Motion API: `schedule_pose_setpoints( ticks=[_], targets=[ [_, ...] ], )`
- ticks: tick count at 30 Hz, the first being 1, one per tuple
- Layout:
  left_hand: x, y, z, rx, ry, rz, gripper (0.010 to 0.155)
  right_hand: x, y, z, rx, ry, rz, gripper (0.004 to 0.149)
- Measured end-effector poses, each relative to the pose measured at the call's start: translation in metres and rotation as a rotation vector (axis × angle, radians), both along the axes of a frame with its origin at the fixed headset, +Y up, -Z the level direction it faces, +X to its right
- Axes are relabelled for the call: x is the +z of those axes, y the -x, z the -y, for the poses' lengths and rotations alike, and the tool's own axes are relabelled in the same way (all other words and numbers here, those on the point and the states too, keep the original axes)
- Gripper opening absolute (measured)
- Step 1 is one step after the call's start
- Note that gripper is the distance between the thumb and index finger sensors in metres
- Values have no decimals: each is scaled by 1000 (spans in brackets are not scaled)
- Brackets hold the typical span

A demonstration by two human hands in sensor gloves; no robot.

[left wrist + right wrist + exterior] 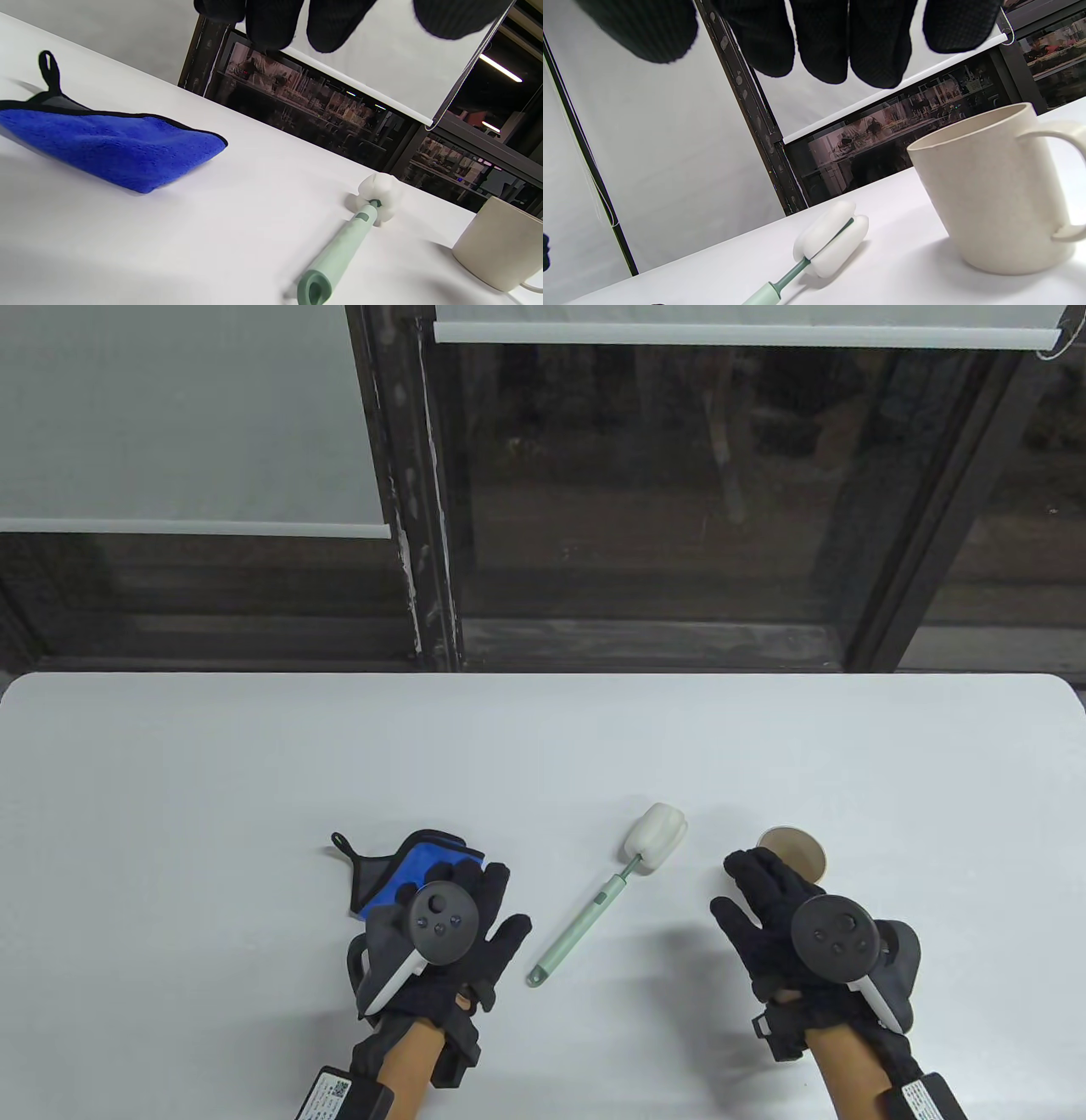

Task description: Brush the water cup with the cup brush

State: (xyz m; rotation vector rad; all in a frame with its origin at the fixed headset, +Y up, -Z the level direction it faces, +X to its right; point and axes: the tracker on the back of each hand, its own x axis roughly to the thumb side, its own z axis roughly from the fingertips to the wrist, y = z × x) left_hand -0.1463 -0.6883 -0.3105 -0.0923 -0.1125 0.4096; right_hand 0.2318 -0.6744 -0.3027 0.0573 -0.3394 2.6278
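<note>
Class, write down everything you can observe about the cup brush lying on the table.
The cup brush has a slim pale green handle, likely plastic, with a hanging hole at its near end, a thin darker green neck and a white lobed sponge head. It lies flat and diagonal on the white table, head pointing away, between the blue cloth and the cream cup. Neither hand touches it.

On the white desk the brush lies slantwise between the hands, its white sponge head toward the far right and its green handle end toward the near left. The left hand hovers over a blue cloth, fingers spread. The right hand, fingers likewise spread, partly covers the cup.
</note>
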Motion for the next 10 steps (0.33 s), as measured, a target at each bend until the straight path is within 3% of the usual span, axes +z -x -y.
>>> schedule_pose_setpoints(
  ticks=[10],
  targets=[
    [-1,-3,2,-12,2,22,74,-1,-1,2,-5,28,-10,62]
  ],
)
